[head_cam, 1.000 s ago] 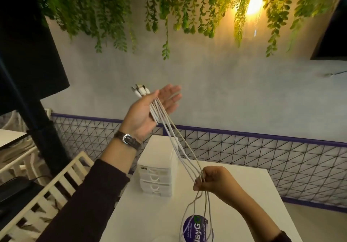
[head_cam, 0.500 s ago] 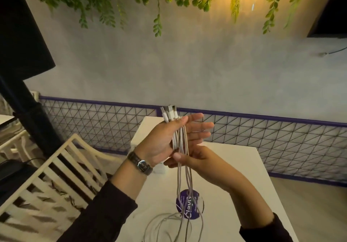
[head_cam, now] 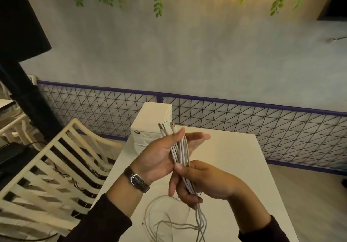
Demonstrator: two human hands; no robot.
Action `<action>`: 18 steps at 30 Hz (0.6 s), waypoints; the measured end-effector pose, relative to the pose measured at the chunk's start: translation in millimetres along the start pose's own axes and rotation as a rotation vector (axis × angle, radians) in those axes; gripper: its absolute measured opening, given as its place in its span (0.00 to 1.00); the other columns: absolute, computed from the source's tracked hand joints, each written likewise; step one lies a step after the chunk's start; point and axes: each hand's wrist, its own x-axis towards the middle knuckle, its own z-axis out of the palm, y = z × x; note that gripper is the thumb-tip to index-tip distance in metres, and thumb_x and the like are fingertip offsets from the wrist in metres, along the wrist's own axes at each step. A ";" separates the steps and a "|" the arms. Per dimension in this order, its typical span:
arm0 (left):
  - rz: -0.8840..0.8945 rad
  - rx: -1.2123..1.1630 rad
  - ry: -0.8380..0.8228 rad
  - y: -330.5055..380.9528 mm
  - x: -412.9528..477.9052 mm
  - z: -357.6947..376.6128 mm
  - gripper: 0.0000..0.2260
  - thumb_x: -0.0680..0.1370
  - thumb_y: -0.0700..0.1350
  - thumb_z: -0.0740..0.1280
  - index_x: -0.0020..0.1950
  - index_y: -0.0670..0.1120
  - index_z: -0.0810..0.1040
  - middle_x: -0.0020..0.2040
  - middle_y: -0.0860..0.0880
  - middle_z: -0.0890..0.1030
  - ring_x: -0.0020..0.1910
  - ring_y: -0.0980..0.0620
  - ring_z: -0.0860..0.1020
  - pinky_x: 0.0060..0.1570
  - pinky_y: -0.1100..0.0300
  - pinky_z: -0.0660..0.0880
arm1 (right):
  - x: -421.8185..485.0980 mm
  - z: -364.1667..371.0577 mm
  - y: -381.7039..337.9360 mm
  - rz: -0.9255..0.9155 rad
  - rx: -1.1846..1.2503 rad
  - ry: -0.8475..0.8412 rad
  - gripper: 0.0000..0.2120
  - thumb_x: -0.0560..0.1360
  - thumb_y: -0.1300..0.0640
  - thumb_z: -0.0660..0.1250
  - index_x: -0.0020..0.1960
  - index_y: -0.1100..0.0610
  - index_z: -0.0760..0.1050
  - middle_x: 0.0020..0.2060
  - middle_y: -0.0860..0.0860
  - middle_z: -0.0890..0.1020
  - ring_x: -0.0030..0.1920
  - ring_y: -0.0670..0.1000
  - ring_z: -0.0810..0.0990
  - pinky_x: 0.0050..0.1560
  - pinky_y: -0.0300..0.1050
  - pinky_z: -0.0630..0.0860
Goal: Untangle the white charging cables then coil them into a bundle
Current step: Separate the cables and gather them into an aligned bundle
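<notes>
White charging cables [head_cam: 179,153] run as a parallel bunch across the left hand [head_cam: 165,154], held above the middle of the white table [head_cam: 234,157]. We see the plug ends [head_cam: 167,127] sticking up past the thumb, lined up side by side. The left thumb presses the strands against the palm while the fingers [head_cam: 197,136] are stretched out flat and fairly open behind them. The right hand [head_cam: 201,182] sits just below, touching the left, with fingers curled narrow around the same bunch. Below that grip the strands drop to the table and spread into loose loops [head_cam: 169,215] near the front edge, some running out of view at the bottom. A white drawer box [head_cam: 154,116] stands at the far left corner, and a slatted chair [head_cam: 47,166] sits off the left edge.

We judge untangling mostly done in the upper section and coiling not yet begun; the tail on the table may still cross over itself, we cannot tell.

To do this well: keep the thumb clamp firm so the plugs stay aligned, let the right hand slide loosely so kinks run out rather than bunch, then lay even loops into the left palm. Avoid yanking, which could tighten any crossing in the tail.
</notes>
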 end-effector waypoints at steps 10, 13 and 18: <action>0.145 -0.159 0.209 2.1 -4.5 8.2 0.09 0.76 0.45 0.57 0.41 0.43 0.73 0.38 0.42 0.84 0.49 0.43 0.83 0.59 0.48 0.75 | 1.6 6.2 12.8 -0.064 0.173 0.287 0.21 0.78 0.44 0.56 0.38 0.59 0.74 0.22 0.50 0.64 0.24 0.49 0.56 0.25 0.38 0.57; 0.211 -0.256 0.273 4.5 -1.7 4.9 0.11 0.80 0.45 0.55 0.43 0.42 0.73 0.26 0.49 0.74 0.32 0.50 0.82 0.56 0.40 0.73 | 4.9 15.0 15.4 -0.139 0.018 0.552 0.18 0.79 0.48 0.57 0.43 0.60 0.76 0.24 0.52 0.69 0.24 0.49 0.60 0.24 0.38 0.59; 0.171 -0.174 0.190 3.1 0.5 1.3 0.13 0.77 0.47 0.55 0.53 0.43 0.76 0.50 0.43 0.84 0.52 0.43 0.82 0.56 0.40 0.73 | 1.9 10.3 12.3 -0.154 -0.064 0.602 0.12 0.77 0.56 0.61 0.44 0.63 0.80 0.30 0.55 0.81 0.28 0.52 0.76 0.32 0.38 0.75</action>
